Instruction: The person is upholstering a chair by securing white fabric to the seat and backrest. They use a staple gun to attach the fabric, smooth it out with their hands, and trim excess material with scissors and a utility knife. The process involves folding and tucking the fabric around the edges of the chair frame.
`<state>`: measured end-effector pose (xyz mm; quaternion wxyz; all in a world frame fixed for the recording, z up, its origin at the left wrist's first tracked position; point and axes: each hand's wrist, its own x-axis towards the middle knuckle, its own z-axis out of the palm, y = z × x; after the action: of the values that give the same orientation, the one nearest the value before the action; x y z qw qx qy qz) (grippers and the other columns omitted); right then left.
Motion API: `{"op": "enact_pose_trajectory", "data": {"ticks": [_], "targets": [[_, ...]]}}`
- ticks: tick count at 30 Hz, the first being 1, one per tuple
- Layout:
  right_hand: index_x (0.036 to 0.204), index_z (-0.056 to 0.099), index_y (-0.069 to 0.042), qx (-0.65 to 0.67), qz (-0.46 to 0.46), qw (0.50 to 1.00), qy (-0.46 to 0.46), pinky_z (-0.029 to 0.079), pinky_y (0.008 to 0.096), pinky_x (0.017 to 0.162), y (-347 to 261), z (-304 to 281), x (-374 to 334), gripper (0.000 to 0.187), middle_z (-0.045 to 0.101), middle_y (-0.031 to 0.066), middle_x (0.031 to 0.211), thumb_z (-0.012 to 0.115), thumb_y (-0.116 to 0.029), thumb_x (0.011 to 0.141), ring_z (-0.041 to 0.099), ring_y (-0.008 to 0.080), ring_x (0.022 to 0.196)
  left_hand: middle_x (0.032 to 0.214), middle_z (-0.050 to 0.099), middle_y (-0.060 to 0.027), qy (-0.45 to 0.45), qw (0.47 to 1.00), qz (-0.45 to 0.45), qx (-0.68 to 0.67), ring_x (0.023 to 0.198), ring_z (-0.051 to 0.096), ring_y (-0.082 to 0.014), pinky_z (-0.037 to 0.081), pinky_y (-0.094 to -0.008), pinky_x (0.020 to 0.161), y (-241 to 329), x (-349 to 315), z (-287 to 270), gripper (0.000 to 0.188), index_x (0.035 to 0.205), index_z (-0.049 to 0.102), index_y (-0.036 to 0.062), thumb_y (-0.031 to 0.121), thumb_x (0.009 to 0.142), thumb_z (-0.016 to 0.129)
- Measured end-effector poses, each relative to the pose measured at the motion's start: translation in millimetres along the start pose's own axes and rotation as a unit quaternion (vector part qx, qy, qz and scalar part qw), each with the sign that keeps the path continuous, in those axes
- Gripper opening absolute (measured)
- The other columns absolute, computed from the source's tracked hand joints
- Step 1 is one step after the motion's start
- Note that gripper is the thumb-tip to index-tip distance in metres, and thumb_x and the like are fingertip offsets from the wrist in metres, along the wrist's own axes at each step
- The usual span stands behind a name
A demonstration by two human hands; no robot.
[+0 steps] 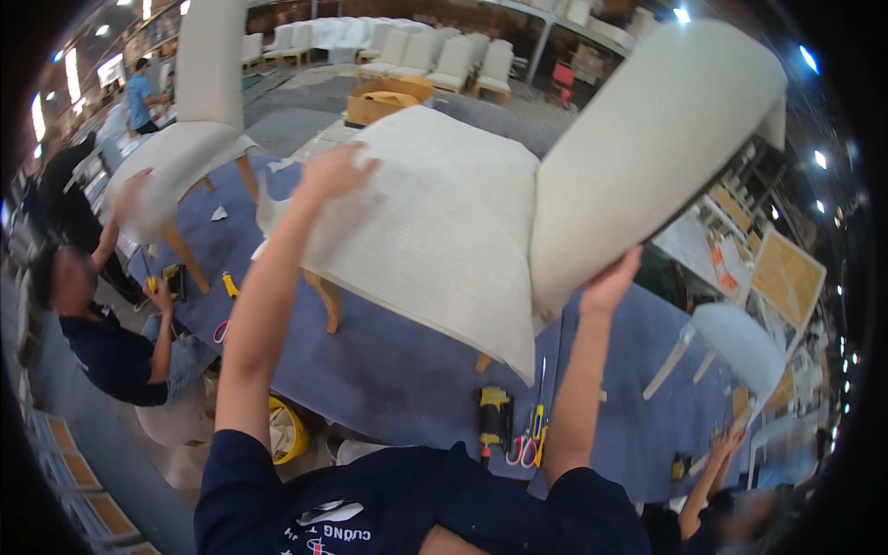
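An upholstered chair in off-white fabric lies before me on the blue-grey covered table, its tall chair back (661,139) leaning up to the right. A loose sheet of seat fabric (444,222) covers the seat, its pointed corner hanging at the front. My left hand (339,172) is over the far left part of this fabric, slightly blurred, fingers apart. My right hand (610,279) grips the lower side edge of the chair back; some of its fingers are hidden behind it. A wooden chair leg (326,301) shows below the seat.
Near me lie a staple gun (495,421), scissors (525,446) and a yellow-handled tool (541,421). A yellow bucket (294,430) stands below the table edge. Co-workers handle another chair (176,153) at left and a pale chair (740,347) at right. A cardboard box (379,100) stands beyond.
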<state>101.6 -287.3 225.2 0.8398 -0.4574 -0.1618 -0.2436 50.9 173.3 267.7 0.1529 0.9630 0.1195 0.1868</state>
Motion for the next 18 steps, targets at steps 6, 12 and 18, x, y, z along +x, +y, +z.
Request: {"op": "enact_pose_trajectory", "data": {"ticks": [6, 12, 18], "targets": [[0.158, 0.028, 0.003, -0.249, -0.027, 0.964, -0.094, 0.033, 0.0389, 0.118, 10.2, -38.9, -77.5, 0.075, 0.037, 0.0213, 0.158, 0.064, -0.027, 0.099, 0.036, 0.0292, 0.147, 0.145, 0.056, -0.0242, -0.215, 0.823, -0.219, -0.478, 0.122, 0.062, -0.0342, 0.049, -0.0425, 0.102, -77.6, -33.6, 42.1, 0.096, 0.158, 0.039, 0.0051, 0.062, 0.087, 0.07], [0.155, 0.032, 0.004, -0.326, 0.09, 0.927, -0.164, 0.039, 0.0393, 0.113, 111.3, -92.6, -98.2, 0.078, 0.049, 0.0234, 0.147, 0.068, -0.035, 0.098, 0.05, 0.0304, 0.135, 0.139, 0.06, -0.0221, -0.2, 0.708, -0.23, -0.638, 0.12, 0.062, -0.0311, 0.048, -0.0408, 0.101, -109.5, -52.3, 71.4, 0.096, 0.15, 0.049, 0.0008, 0.069, 0.084, 0.066], [0.148, 0.042, 0.003, -0.153, 0.189, 0.969, -0.031, 0.053, 0.0403, 0.097, 124.2, -72.1, -145.0, 0.058, 0.059, 0.0205, 0.136, 0.054, -0.036, 0.107, 0.064, 0.0266, 0.115, 0.141, 0.06, -0.019, -0.156, 0.718, -0.288, -0.614, 0.12, 0.062, -0.03, 0.049, -0.0406, 0.101, -125.4, -118.7, 69.9, 0.095, 0.149, 0.048, 0.0011, 0.068, 0.084, 0.065]]}}
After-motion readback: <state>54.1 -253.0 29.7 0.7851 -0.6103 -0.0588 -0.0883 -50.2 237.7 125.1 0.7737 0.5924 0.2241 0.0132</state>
